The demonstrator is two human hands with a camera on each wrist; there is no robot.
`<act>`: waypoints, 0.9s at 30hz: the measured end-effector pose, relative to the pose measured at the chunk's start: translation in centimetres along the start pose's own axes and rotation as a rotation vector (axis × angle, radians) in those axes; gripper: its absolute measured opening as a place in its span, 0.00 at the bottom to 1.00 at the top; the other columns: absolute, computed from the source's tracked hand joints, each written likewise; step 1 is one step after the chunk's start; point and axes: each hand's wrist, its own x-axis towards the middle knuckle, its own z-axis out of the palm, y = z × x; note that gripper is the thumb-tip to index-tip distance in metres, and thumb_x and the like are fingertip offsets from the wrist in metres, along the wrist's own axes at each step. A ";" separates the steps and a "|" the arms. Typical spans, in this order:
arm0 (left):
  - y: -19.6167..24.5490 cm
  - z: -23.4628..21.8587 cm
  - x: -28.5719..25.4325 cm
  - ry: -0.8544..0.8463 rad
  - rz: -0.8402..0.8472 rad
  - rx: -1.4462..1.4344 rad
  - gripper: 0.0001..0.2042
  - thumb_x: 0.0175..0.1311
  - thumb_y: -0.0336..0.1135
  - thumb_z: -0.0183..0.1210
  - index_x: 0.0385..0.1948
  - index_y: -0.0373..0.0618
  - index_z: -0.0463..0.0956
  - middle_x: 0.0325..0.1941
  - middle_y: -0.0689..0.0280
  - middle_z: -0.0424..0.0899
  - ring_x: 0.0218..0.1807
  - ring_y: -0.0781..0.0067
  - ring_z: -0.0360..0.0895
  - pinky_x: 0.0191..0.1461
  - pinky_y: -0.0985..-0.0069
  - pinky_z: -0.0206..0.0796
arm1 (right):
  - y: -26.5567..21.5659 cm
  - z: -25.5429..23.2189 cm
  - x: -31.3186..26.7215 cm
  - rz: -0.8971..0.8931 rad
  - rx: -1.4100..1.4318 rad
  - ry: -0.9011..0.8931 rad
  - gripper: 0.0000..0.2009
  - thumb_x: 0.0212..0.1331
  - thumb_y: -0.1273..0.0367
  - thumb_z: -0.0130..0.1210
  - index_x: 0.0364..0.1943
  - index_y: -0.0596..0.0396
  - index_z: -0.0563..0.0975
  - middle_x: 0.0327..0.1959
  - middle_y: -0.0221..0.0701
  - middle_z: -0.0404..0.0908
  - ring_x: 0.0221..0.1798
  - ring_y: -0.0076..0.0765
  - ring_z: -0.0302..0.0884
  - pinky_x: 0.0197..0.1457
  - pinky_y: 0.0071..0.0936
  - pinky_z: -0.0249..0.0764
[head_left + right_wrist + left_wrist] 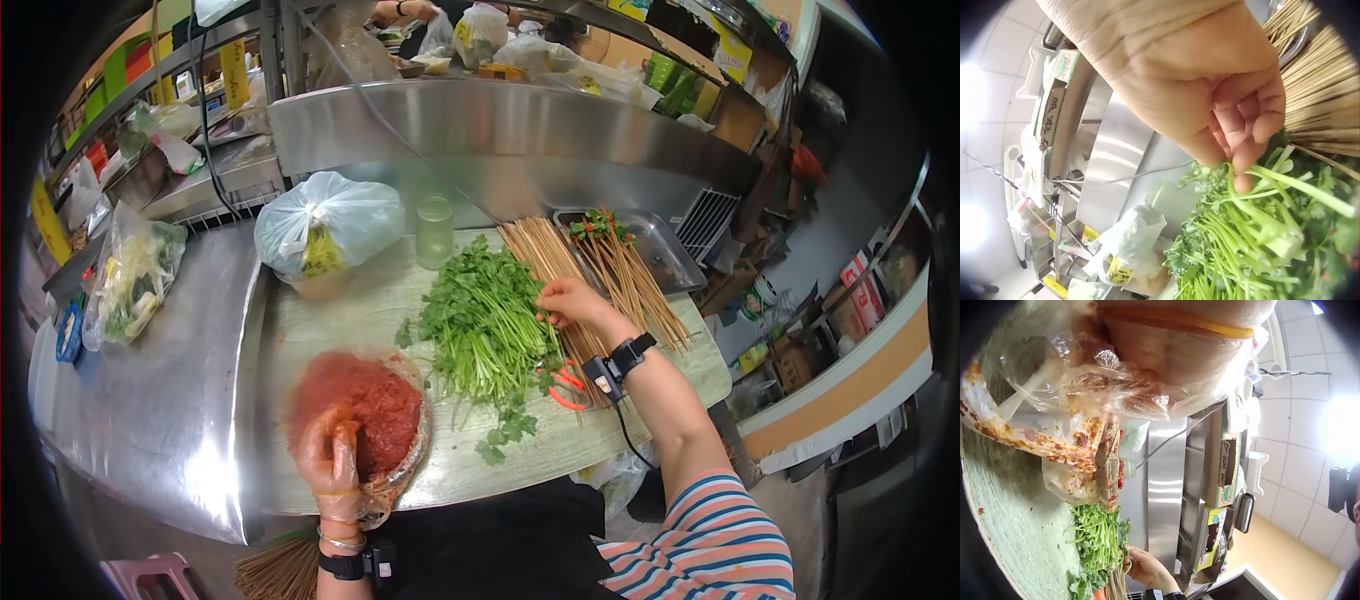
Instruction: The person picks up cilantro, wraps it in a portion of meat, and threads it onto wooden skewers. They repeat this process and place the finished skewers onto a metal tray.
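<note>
My left hand [332,460], in a thin, smeared plastic glove, is at the red minced mixture [388,415] in a plastic-lined container. Its fingers look bent, but what they hold is unclear; the left wrist view shows mainly the glove's cuff band and crumpled, red-stained plastic [1054,447]. My bare right hand [575,303] pinches a green stem [1234,182] between thumb and fingertip, over a heap of leafy greens [485,330]. Right of the greens lie bamboo skewers [545,255]; red-orange handles [568,388] show beside them, partly covered.
Behind the board [300,350] stand a tied plastic bag [330,220] and a green-tinted glass [434,235]. A metal tray [665,250] sits at the back right, with skewers bearing red and green pieces [603,228] across it. Another bag of vegetables [135,280] lies far left.
</note>
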 end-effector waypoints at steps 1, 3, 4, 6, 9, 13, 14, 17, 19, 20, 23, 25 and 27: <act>0.0 0.0 0.0 -0.001 0.003 -0.003 0.10 0.65 0.25 0.54 0.45 0.33 0.75 0.44 0.61 0.80 0.42 0.73 0.77 0.48 0.77 0.73 | 0.1 0.0 0.2 -0.005 -0.016 0.003 0.07 0.62 0.67 0.57 0.31 0.56 0.76 0.27 0.28 0.82 0.23 0.17 0.74 0.24 0.17 0.68; 0.3 0.0 0.0 -0.004 0.008 -0.012 0.09 0.65 0.25 0.54 0.45 0.33 0.75 0.44 0.61 0.80 0.41 0.73 0.77 0.47 0.77 0.73 | 0.4 -0.1 0.3 -0.013 -0.050 0.012 0.08 0.62 0.67 0.57 0.29 0.56 0.77 0.27 0.28 0.83 0.22 0.16 0.72 0.23 0.17 0.67; 0.3 0.0 0.0 -0.003 0.013 -0.002 0.09 0.65 0.25 0.54 0.45 0.32 0.75 0.44 0.61 0.80 0.41 0.73 0.77 0.47 0.77 0.73 | 0.9 -0.4 0.7 -0.087 -0.098 0.044 0.07 0.62 0.67 0.57 0.29 0.56 0.78 0.27 0.28 0.83 0.21 0.16 0.71 0.23 0.17 0.67; 0.4 0.1 0.1 -0.006 0.024 0.018 0.09 0.65 0.25 0.54 0.45 0.32 0.75 0.44 0.61 0.80 0.41 0.74 0.77 0.47 0.77 0.73 | 2.0 -1.2 1.5 -0.236 -0.192 0.111 0.07 0.62 0.68 0.57 0.30 0.56 0.78 0.26 0.28 0.83 0.20 0.15 0.70 0.22 0.16 0.65; 0.6 0.1 0.1 -0.017 -0.002 -0.016 0.09 0.66 0.24 0.53 0.45 0.32 0.75 0.44 0.61 0.79 0.41 0.74 0.77 0.47 0.78 0.73 | -1.7 -1.5 -0.9 -0.038 0.008 0.024 0.06 0.62 0.68 0.57 0.31 0.56 0.78 0.26 0.28 0.83 0.20 0.15 0.70 0.22 0.16 0.65; 0.0 -0.1 0.0 -0.016 0.000 -0.021 0.09 0.66 0.24 0.53 0.45 0.33 0.75 0.44 0.61 0.79 0.42 0.74 0.77 0.48 0.77 0.73 | -1.4 -1.0 0.1 -0.003 -0.158 0.029 0.06 0.62 0.69 0.57 0.35 0.58 0.77 0.26 0.29 0.82 0.22 0.16 0.73 0.24 0.16 0.69; 0.1 -0.1 0.0 -0.016 0.006 -0.013 0.09 0.66 0.24 0.53 0.45 0.33 0.75 0.44 0.61 0.79 0.42 0.74 0.77 0.48 0.77 0.73 | -1.2 -0.9 0.3 -0.008 -0.122 0.039 0.06 0.62 0.69 0.57 0.35 0.58 0.77 0.26 0.29 0.82 0.23 0.17 0.73 0.25 0.16 0.69; -0.2 -0.1 0.0 -0.006 0.025 0.001 0.09 0.66 0.24 0.53 0.46 0.33 0.75 0.45 0.61 0.79 0.42 0.74 0.77 0.48 0.77 0.73 | -1.3 -0.2 0.9 -0.013 -0.034 0.057 0.06 0.62 0.70 0.56 0.35 0.58 0.77 0.26 0.28 0.82 0.24 0.18 0.74 0.26 0.16 0.71; -0.2 -0.2 0.0 -0.009 0.023 0.003 0.09 0.66 0.24 0.53 0.46 0.33 0.75 0.45 0.61 0.79 0.42 0.73 0.77 0.48 0.77 0.73 | -1.4 0.1 1.0 0.013 0.016 0.076 0.06 0.62 0.70 0.56 0.36 0.58 0.78 0.27 0.27 0.81 0.26 0.18 0.75 0.28 0.17 0.72; -0.1 -0.2 0.0 -0.011 0.018 0.000 0.09 0.66 0.24 0.53 0.46 0.33 0.75 0.45 0.61 0.79 0.42 0.73 0.78 0.48 0.77 0.73 | -1.3 0.2 1.0 0.002 -0.028 0.060 0.06 0.62 0.70 0.56 0.36 0.58 0.78 0.27 0.27 0.81 0.26 0.18 0.74 0.28 0.18 0.72; 0.0 -0.1 0.1 -0.022 0.017 -0.009 0.10 0.66 0.24 0.53 0.46 0.32 0.75 0.45 0.61 0.79 0.42 0.73 0.78 0.48 0.77 0.73 | -1.2 0.2 1.0 -0.016 -0.108 0.018 0.06 0.62 0.69 0.57 0.35 0.57 0.78 0.27 0.26 0.81 0.27 0.17 0.74 0.30 0.18 0.72; 0.1 -0.2 0.1 -0.025 0.019 -0.016 0.09 0.66 0.24 0.53 0.46 0.32 0.75 0.44 0.60 0.79 0.42 0.73 0.78 0.48 0.77 0.73 | -1.1 0.0 1.0 -0.012 -0.088 -0.012 0.06 0.61 0.68 0.58 0.33 0.56 0.78 0.27 0.26 0.81 0.27 0.17 0.73 0.30 0.19 0.72; 0.0 -0.3 0.1 -0.027 0.020 -0.031 0.09 0.66 0.24 0.53 0.45 0.32 0.75 0.44 0.60 0.79 0.42 0.74 0.78 0.48 0.77 0.73 | -1.4 -0.3 0.4 0.016 0.004 -0.017 0.06 0.61 0.68 0.58 0.32 0.55 0.77 0.27 0.26 0.81 0.27 0.17 0.73 0.29 0.18 0.72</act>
